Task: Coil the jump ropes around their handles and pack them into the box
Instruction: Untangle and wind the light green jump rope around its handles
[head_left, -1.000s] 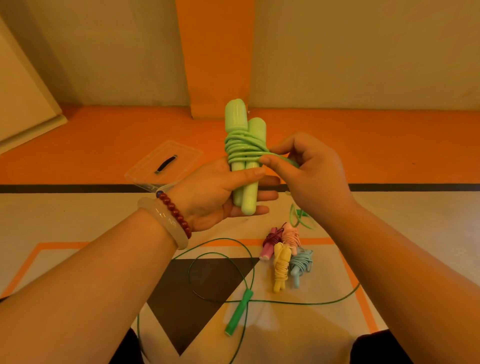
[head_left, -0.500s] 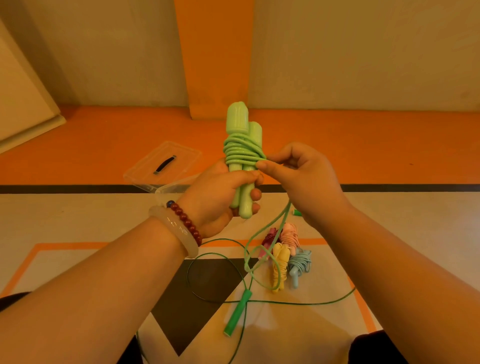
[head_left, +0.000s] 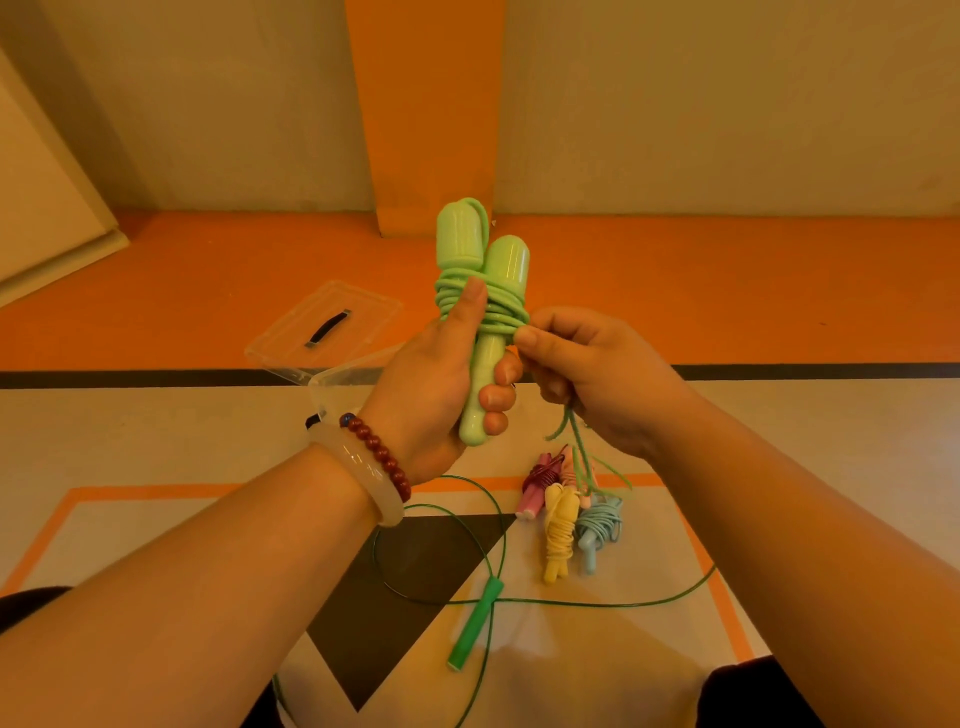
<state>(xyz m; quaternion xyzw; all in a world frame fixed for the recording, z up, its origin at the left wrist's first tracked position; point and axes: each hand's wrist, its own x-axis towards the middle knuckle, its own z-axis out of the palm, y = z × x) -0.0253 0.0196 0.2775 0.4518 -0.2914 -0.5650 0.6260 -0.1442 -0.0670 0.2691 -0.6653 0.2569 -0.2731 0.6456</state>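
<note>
The pale green plastic jump rope (head_left: 482, 304) is held upright in mid-air at the centre of the scene, its two rounded handles side by side with several turns of matching cord banded round their upper halves. The left hand (head_left: 441, 384) grips the lower handles, thumb pressed on the turns, probably to stop them slipping. Just right of it, the right hand (head_left: 587, 379) pinches the cord at the coil's edge, apparently to tighten or tuck it; the loose tail (head_left: 574, 441) dangles below. On the floor nearer the person lie three coiled ropes, maroon-and-pink (head_left: 540, 483), yellow (head_left: 560, 530) and light blue (head_left: 597, 525), touching one another, and an uncoiled dark green rope (head_left: 475, 626). Far left is the clear plastic box (head_left: 332, 387), partly hidden, its lid (head_left: 324, 330) beside it.
</note>
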